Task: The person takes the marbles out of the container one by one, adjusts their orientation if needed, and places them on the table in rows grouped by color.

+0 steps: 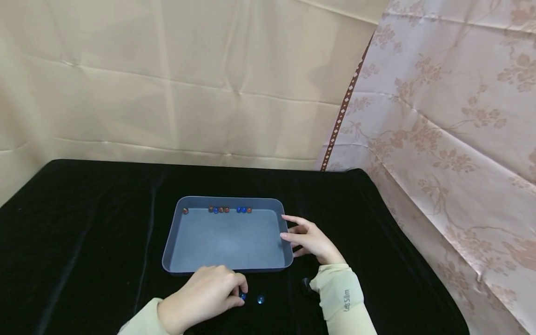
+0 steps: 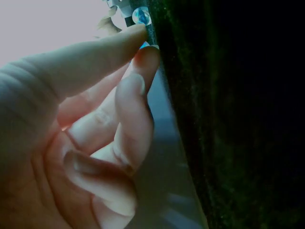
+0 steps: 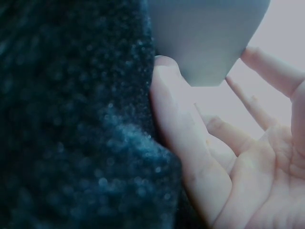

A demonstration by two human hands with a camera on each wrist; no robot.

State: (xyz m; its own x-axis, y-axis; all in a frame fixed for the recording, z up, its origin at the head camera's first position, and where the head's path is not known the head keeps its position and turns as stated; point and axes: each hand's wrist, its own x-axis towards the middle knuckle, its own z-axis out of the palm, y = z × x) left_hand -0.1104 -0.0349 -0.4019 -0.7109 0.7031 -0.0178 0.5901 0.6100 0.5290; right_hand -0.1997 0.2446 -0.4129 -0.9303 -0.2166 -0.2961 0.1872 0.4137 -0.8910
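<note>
In the head view a blue-grey rectangular tray (image 1: 222, 239) lies on the black cloth. Several marbles, brown and blue ones (image 1: 216, 210), line its far wall, with a lone brown marble (image 1: 185, 211) in the far left corner. Just in front of the tray, my left hand (image 1: 209, 293) pinches a blue marble (image 1: 243, 296) between thumb and index finger; in the left wrist view the fingertips mostly hide it. Another blue marble (image 1: 260, 299) rests on the cloth to its right. My right hand (image 1: 311, 239) touches the tray's right side with spread, fairly straight fingers.
Black cloth (image 1: 83, 232) covers the table. Behind it hangs a cream curtain (image 1: 188, 93), and a floral curtain (image 1: 452, 116) runs along the right. A small dark object (image 1: 307, 284) lies by the right wrist; its kind is unclear.
</note>
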